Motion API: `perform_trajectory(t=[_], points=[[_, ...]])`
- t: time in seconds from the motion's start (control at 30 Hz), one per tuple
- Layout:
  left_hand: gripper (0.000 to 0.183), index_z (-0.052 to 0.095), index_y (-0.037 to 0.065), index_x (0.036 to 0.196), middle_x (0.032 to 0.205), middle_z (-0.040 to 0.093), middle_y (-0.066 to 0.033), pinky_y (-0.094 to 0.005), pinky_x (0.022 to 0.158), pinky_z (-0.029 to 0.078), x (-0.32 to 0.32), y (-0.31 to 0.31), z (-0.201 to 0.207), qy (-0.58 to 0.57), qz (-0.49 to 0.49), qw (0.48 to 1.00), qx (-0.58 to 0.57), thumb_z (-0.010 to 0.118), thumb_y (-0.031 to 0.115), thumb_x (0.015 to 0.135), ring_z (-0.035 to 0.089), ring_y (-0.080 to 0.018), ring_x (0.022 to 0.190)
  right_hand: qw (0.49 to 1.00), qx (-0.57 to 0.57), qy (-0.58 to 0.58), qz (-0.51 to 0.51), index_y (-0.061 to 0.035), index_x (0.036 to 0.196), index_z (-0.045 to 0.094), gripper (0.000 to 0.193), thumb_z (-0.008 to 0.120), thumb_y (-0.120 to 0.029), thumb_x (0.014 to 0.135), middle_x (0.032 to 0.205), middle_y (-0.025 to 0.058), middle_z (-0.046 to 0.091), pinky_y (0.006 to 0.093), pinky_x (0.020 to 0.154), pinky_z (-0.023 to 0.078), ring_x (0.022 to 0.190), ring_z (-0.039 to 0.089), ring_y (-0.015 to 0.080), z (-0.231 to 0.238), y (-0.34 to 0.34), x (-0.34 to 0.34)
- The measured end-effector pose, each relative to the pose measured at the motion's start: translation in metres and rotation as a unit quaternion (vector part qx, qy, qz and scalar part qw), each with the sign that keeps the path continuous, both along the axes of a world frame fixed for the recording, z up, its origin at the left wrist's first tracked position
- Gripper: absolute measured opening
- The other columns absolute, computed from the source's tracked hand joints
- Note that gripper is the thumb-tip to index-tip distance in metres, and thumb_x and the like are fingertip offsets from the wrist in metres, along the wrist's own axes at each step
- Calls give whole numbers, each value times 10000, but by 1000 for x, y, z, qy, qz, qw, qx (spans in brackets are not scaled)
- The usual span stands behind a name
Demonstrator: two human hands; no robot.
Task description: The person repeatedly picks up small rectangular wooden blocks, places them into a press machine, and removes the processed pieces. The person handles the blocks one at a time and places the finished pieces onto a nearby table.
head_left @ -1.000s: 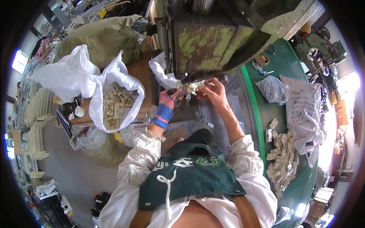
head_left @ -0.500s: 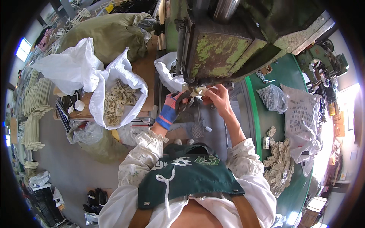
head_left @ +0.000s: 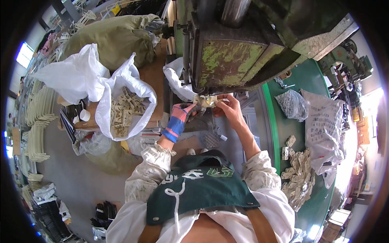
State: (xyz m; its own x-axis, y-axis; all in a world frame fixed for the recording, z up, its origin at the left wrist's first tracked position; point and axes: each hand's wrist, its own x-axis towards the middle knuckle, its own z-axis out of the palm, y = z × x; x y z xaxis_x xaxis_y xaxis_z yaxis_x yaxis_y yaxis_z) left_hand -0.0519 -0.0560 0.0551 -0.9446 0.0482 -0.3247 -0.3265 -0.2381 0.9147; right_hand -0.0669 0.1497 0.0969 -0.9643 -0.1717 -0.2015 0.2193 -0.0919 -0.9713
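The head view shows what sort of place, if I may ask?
Probably a factory workshop: a worn green machine, apparently a press, stands in front, small flat plates lie heaped on a green-topped table, and similar plates lie in an open white sack.

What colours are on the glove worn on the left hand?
The glove is pinkish-red and blue, darker at its finger end; the head view shows it best.

Small yellowish piece [head_left: 206,101], shiny, between the hands [head_left: 230,110]

Light is admitted by a window [head_left: 25,55] at left; the right rim is overexposed; straight edges are bent.
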Motion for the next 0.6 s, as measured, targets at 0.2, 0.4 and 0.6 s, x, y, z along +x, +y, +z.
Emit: perform_trajectory(t=[0.2,0.4,0.6], points=[[260,648,43,762,603,571,11,-205,403,294,-1,6,6,-23,-44,994,100,633,286,853,447,-56,435,1000,9,11,20,63,1067,507,287,593,-110,855,866,129,638,293,585,547,709,642,185,-2,5,-8],[248,629,22,846,612,525,18,-191,412,292,5,0,2,-1,-60,997,40,569,257,898,402,-40,440,998,-3,0,61,57,1059,510,305,628,-126,845,840,133,644,283,591,549,708,649,182,1,10,-3],[277,674,45,821,613,576,28,-190,406,306,-2,-1,2,38,-60,997,-25,616,312,866,471,-31,460,999,-22,11,42,32,1020,493,273,632,-118,840,800,130,639,270,561,539,657,642,178,3,11,-6]])
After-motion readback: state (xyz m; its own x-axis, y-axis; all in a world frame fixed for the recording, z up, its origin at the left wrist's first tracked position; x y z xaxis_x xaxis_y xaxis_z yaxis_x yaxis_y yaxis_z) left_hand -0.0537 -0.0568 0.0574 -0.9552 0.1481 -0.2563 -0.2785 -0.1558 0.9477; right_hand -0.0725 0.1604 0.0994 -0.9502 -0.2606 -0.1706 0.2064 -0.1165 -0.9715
